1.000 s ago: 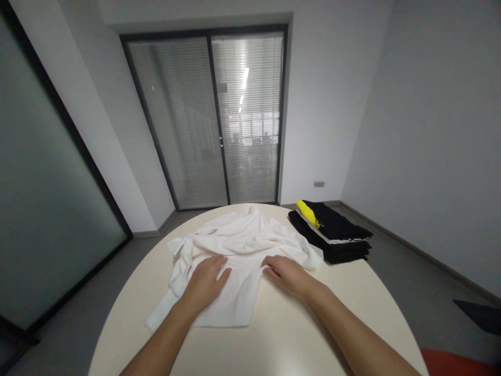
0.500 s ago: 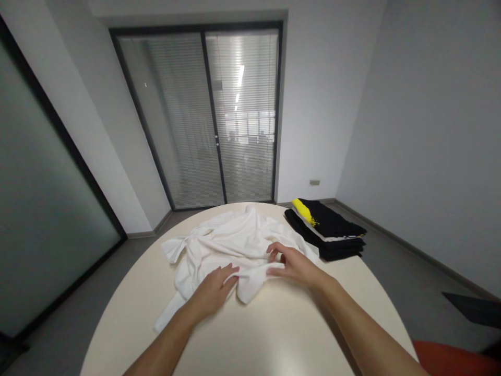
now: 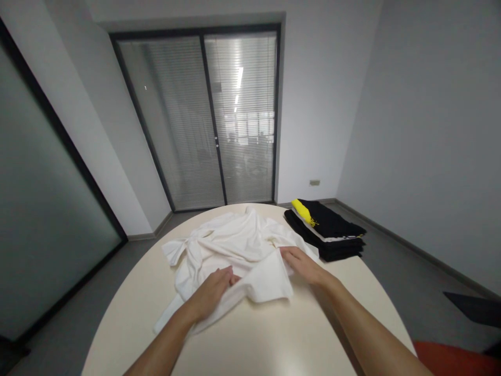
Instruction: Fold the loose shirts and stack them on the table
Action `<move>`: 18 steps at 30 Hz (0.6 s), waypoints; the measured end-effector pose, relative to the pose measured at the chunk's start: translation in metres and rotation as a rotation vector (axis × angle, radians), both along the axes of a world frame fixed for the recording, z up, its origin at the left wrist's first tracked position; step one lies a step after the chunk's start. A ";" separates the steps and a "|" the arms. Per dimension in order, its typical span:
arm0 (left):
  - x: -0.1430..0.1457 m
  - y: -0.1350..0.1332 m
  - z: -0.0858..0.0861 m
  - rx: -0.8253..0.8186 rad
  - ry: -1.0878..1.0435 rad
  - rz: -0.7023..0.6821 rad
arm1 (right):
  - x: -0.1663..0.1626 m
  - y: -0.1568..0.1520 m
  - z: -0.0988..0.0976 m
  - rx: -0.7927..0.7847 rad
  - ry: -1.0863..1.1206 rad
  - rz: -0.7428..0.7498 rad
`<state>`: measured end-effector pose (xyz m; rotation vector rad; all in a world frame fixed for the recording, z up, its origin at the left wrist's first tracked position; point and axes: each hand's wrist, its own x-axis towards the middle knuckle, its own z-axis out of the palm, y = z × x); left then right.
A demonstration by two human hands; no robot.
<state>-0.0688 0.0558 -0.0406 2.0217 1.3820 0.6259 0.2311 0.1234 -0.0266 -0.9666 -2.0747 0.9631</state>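
A crumpled white shirt (image 3: pixel 230 235) lies spread across the far half of the table, with sleeve-like ends pointing left and toward me. My left hand (image 3: pixel 213 292) is closed on its near edge, the fingertips partly inside a fold. My right hand (image 3: pixel 303 265) pinches the cloth on the right side, its thumb hidden behind the fabric. Between the two hands, a flap of the shirt is lifted and hangs toward me with its corner just over the tabletop.
The round cream table (image 3: pixel 250 344) carries a stack of folded dark clothes (image 3: pixel 332 230) at the far right, with a yellow-printed black one on top. A red seat (image 3: pixel 454 360) shows at lower right. Glass doors (image 3: pixel 211 120) with blinds stand behind the table.
My right hand has drawn the near edge of the shirt up and spread it into a wider flap. My left hand has stayed nearly in place, its fingers curling more into the cloth.
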 end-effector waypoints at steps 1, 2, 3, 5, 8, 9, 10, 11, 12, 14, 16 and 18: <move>0.000 -0.001 -0.002 0.017 0.051 -0.014 | 0.001 0.000 -0.001 -0.007 -0.017 -0.019; 0.000 -0.002 -0.005 0.036 0.105 -0.033 | 0.002 0.001 -0.002 -0.013 -0.036 -0.048; 0.001 -0.004 -0.007 0.052 0.163 -0.055 | 0.003 0.001 -0.003 -0.016 -0.062 -0.078; 0.001 -0.006 -0.011 0.067 0.286 -0.100 | 0.002 0.001 -0.004 -0.021 -0.115 -0.104; 0.005 -0.010 -0.015 0.047 0.419 -0.115 | -0.004 -0.004 0.000 -0.041 -0.145 -0.054; 0.006 -0.010 -0.016 0.045 0.448 -0.092 | -0.006 -0.006 0.001 -0.033 -0.148 -0.031; 0.008 -0.009 -0.017 0.047 0.472 -0.056 | -0.009 -0.008 0.003 -0.014 -0.152 -0.009; 0.009 -0.008 -0.019 0.049 0.494 -0.011 | -0.012 -0.010 0.004 0.014 -0.163 0.016; 0.010 -0.007 -0.021 0.053 0.512 0.039 | -0.014 -0.012 0.004 0.044 -0.183 0.047; 0.011 -0.003 -0.023 0.057 0.537 0.131 | -0.017 -0.013 0.001 0.093 -0.230 0.096; 0.010 -0.002 -0.022 0.051 0.552 0.183 | -0.019 -0.012 -0.005 0.136 -0.265 0.089; 0.008 -0.004 -0.015 0.015 0.553 0.151 | -0.019 -0.010 -0.008 0.190 -0.293 0.043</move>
